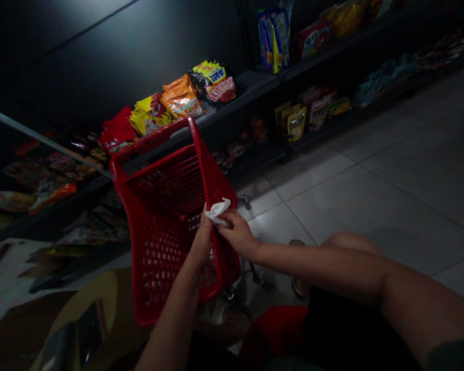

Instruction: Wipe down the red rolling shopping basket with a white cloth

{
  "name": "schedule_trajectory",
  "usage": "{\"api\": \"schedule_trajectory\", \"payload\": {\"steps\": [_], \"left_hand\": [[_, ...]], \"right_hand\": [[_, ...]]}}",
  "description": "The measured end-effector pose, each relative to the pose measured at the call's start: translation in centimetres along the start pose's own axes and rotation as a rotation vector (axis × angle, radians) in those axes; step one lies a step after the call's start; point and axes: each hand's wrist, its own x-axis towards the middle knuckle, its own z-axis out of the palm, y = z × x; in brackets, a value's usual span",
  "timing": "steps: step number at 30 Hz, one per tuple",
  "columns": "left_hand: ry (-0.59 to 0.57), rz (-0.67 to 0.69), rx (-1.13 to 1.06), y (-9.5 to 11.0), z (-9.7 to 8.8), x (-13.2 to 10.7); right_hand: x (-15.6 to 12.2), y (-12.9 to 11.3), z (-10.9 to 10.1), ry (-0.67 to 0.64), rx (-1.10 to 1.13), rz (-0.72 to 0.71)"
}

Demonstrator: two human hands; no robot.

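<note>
Right hand [239, 236] pinches tissue [218, 210], already at cart [203, 170] beneath fingers; left hand [202, 238] beside, grip unclear; what remains doesn't show.

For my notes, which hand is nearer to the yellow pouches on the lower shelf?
Right. Right hand: outside the red cart rim, toward the yellow pouches. Left hand: farther, at the inner side.

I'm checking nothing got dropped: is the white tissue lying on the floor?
No, the white tissue is up at the rim of the red basket, between the left hand and right hand.
</note>
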Motion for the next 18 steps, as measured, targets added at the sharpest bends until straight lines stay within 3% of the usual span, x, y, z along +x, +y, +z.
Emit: {"api": "schedule_trajectory", "payload": {"steps": [2,5,8,10,13,18], "left_hand": [[0.008,-0.028,0.004,0.5,-0.1,-0.4],[0.024,-0.052,0.057,1.2,-0.2,-1.0],[0.017,-0.054,0.081,1.4,-0.2,-1.3],[0.002,-0.041,0.095,1.5,-0.3,-1.4],[0.004,-0.042,0.124,1.4,-0.4,-1.3],[0.011,-0.052,0.136,1.0,-0.6,-1.0]], "right_hand": [[-3.3,-0.3,-0.4,-0.085,0.034,-0.006],[-6.7,0.4,-1.4,-0.351,0.056,-0.138],[-7.5,2.4,-2.4,-0.602,-0.008,-0.354],[-6.8,4.0,-2.9,-0.695,-0.065,-0.440],[-4.6,5.8,-3.0,-0.617,-0.095,-0.363],[0.2,6.5,-1.1,-0.179,-0.053,-0.005]]}}
